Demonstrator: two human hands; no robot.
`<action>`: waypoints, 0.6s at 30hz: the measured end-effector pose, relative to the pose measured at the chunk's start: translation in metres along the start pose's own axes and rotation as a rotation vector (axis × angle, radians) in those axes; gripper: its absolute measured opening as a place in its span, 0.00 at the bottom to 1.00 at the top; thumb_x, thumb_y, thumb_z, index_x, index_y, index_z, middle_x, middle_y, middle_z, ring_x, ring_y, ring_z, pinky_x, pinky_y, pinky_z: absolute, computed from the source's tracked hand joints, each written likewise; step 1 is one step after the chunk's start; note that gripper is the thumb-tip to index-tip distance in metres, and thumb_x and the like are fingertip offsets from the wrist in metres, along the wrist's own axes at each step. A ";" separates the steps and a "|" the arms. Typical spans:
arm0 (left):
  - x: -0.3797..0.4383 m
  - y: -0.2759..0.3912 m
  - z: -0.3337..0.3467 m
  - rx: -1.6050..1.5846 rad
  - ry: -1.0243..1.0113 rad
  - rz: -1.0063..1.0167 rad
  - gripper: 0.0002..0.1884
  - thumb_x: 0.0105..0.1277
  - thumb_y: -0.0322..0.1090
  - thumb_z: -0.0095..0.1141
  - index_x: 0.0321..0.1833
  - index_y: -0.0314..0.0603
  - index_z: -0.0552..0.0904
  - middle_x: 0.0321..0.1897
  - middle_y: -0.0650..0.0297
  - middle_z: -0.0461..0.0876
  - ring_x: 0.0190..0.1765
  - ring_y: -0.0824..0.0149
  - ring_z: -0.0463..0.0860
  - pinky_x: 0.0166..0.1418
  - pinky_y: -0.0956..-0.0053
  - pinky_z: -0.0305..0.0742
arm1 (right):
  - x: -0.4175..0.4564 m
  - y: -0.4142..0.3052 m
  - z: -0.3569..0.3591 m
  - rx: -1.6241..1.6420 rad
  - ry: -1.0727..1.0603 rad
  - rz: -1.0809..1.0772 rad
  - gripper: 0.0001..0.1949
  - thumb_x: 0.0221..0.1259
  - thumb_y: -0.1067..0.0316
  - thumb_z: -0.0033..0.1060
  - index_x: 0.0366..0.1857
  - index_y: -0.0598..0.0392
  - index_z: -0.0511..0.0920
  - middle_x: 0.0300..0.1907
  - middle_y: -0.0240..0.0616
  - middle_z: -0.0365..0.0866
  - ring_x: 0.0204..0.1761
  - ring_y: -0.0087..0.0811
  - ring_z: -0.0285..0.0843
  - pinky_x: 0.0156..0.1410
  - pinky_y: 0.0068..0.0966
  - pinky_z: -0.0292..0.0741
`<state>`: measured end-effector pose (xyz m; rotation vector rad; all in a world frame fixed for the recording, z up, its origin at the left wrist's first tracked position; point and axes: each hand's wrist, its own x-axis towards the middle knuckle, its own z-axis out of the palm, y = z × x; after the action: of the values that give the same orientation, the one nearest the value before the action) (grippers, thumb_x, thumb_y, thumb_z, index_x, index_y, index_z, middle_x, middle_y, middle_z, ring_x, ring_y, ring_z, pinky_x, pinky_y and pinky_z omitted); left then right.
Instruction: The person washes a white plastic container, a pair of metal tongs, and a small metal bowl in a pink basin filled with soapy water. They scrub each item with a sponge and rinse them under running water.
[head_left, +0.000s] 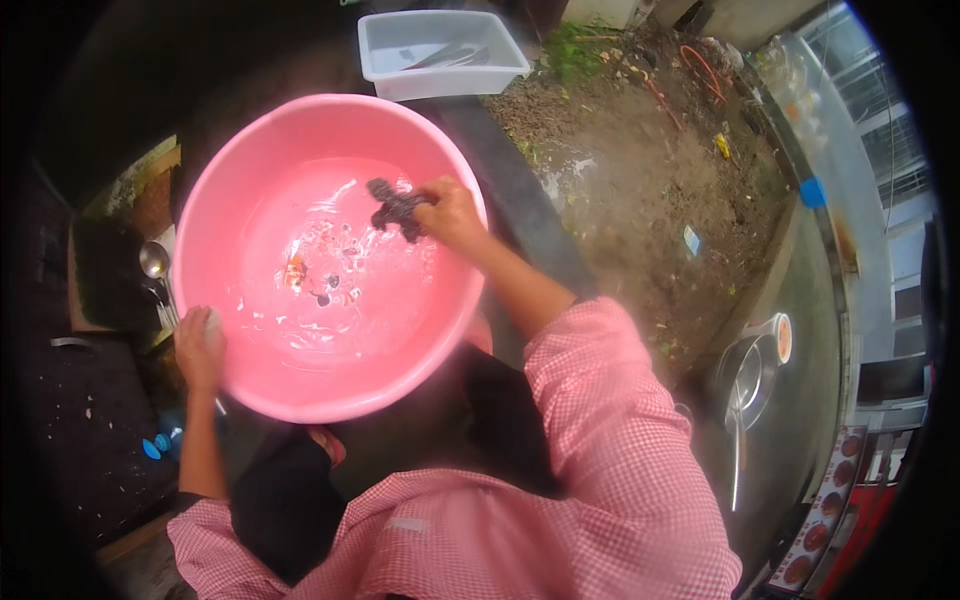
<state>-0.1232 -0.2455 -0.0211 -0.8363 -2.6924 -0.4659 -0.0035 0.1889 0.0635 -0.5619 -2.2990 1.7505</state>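
Observation:
A large round pink plastic basin (330, 405) is before me, with a little water and small bits of debris (324, 291) in it. My right hand (450, 214) is inside it near the right wall, gripping a dark grey scouring pad or wad of similar stuff (397, 210). At the lower left of the basin, my left hand (199, 349) grips the rim, its fingers partly hidden; something pale shows at the fingertips, too unclear to name.
Beyond the basin stands a white plastic tub (442, 82) with utensils inside. A metal ladle (154, 259) lies left of the basin, above a blue-capped bottle (161, 442). At right are muddy ground (637, 202) and a metal pan (750, 379) on concrete.

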 end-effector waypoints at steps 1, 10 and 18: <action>0.002 0.004 -0.007 -0.012 -0.021 -0.018 0.20 0.51 0.27 0.60 0.50 0.38 0.80 0.52 0.52 0.78 0.57 0.50 0.74 0.63 0.61 0.68 | 0.005 0.017 -0.012 -0.024 0.133 -0.027 0.10 0.49 0.77 0.55 0.36 0.63 0.82 0.29 0.39 0.77 0.31 0.31 0.79 0.38 0.27 0.75; 0.046 0.064 -0.013 -0.332 -0.170 -0.030 0.20 0.52 0.26 0.58 0.51 0.34 0.80 0.51 0.51 0.79 0.56 0.53 0.76 0.63 0.65 0.69 | -0.033 0.155 -0.139 0.307 0.768 0.366 0.13 0.54 0.72 0.55 0.43 0.60 0.81 0.25 0.30 0.77 0.25 0.23 0.70 0.30 0.21 0.67; 0.082 0.133 -0.009 -0.671 -0.298 -0.147 0.21 0.54 0.24 0.56 0.54 0.34 0.79 0.50 0.54 0.80 0.53 0.61 0.79 0.58 0.70 0.72 | -0.070 0.216 -0.168 -0.151 0.790 0.487 0.19 0.50 0.73 0.57 0.50 0.61 0.79 0.43 0.47 0.82 0.47 0.40 0.80 0.52 0.31 0.74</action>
<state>-0.1089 -0.1048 0.0460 -0.9226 -2.8987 -1.4348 0.1618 0.3577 -0.0916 -1.6054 -1.7977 1.1603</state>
